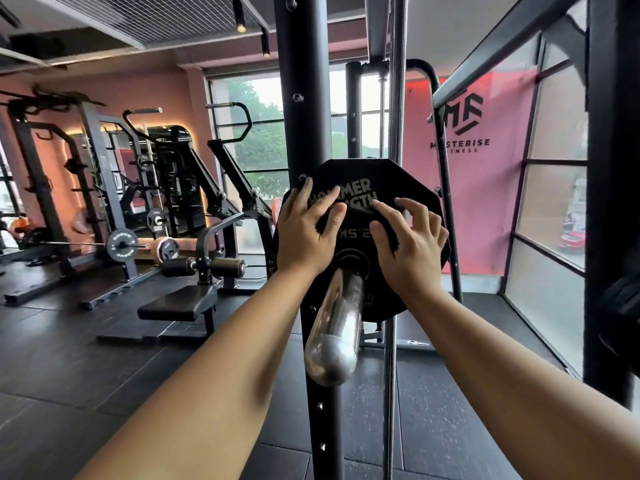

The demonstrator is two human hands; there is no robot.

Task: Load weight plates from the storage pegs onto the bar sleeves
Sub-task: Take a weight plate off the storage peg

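Under the left hand (pixel 304 230) and right hand (pixel 408 247), the weight plate (pixel 391 178) reads "HAMMER" and "2.5K". Far left of the left hand, a barbell plate (pixel 120 244) says "ROGUE". Right of the right hand, a banner (pixel 485 188) reads "M STERISE".

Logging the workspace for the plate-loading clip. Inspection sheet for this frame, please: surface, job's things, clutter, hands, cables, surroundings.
Surface: black rubber floor, no debris seen.
Job's things: black plate threaded on a chrome shaft (sleeve or peg, cannot tell) whose end points at the camera; black upright beside it.
Clutter: nothing seen.
Hands: left hand and right hand both press on the plate face above the shaft, fingers spread.
Cables: thin vertical line right of the shaft; cable or rod, cannot tell.
Surroundings: racks and a loaded barbell at left, window behind, pink banner at right.
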